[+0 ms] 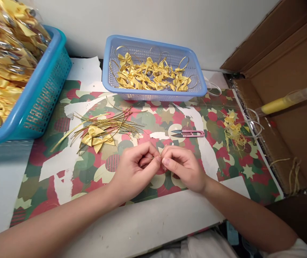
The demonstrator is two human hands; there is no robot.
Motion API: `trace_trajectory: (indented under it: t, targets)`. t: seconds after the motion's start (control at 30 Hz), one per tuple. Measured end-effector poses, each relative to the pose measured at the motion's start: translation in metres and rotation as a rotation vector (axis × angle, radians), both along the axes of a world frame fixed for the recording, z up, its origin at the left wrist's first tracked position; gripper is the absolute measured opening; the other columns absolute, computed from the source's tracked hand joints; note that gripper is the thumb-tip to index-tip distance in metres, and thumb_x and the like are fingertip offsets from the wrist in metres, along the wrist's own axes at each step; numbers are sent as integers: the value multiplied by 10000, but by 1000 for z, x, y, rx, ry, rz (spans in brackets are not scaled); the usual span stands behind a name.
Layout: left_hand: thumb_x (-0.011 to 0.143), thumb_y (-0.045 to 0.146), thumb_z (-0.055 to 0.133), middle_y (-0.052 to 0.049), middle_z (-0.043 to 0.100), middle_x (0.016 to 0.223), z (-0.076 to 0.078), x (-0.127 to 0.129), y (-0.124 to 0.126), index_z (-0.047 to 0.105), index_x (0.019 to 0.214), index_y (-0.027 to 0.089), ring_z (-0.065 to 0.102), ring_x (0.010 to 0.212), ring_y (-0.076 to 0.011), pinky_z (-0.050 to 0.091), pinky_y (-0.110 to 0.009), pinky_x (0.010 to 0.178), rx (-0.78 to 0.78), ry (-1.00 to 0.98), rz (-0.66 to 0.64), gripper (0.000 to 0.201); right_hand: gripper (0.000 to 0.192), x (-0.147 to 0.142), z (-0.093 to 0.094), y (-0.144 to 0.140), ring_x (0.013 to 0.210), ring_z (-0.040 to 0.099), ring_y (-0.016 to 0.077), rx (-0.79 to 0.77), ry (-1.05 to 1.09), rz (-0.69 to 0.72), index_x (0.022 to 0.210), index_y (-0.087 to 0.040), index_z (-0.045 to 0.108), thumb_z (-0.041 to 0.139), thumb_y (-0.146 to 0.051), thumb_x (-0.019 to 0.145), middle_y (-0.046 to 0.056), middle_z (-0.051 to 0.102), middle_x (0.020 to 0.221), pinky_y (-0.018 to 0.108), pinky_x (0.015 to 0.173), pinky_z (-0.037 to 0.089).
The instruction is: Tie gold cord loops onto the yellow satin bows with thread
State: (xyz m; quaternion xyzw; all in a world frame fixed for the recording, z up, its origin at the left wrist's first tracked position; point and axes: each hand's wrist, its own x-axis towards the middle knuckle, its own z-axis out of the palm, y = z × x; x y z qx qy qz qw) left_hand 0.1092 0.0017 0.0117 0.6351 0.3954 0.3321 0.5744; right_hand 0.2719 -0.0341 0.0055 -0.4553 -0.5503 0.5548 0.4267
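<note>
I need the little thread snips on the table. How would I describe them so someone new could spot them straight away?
Start at the shallow blue basket of yellow bows by the wall. Come toward the hands onto the patterned paper; the thread snips lie flat just beyond the right hand. Nothing else nearby has pink handles and dark pointed blades.

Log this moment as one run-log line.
left hand: pinching gold cord | right hand: pinching same cord | nearby: yellow bows, thread snips, basket of bows

Both forearms reach in, the left hand point(136, 166) and right hand point(184, 166) meeting fingertip to fingertip, pinched.
</note>
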Motion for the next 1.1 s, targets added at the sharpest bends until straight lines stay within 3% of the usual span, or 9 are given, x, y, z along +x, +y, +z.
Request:
trace_trajectory:
  t: [0.5, 1.1]
  targets:
    - [817, 233, 510, 67, 349, 507, 0, 0, 2, 534, 667, 177, 320, 468, -79, 279, -214, 441, -51, -1, -8, 162, 295, 0, 0, 0, 655, 455, 128, -6, -16, -2, 641, -191, 500, 541, -295, 914, -6, 500, 648, 279, 602, 371]
    - [842, 177, 533, 96, 283, 494, -1, 1, -1, 535, 676, 168, 273, 446, -53, 253, -183, 414, 19, -28, 18, 167, 286, 0, -1, 0, 642, 440, 116, -3, 19, -2, 653, -184, 510, 548, -272, 922, -13, 502, 656, 268, 596, 358]
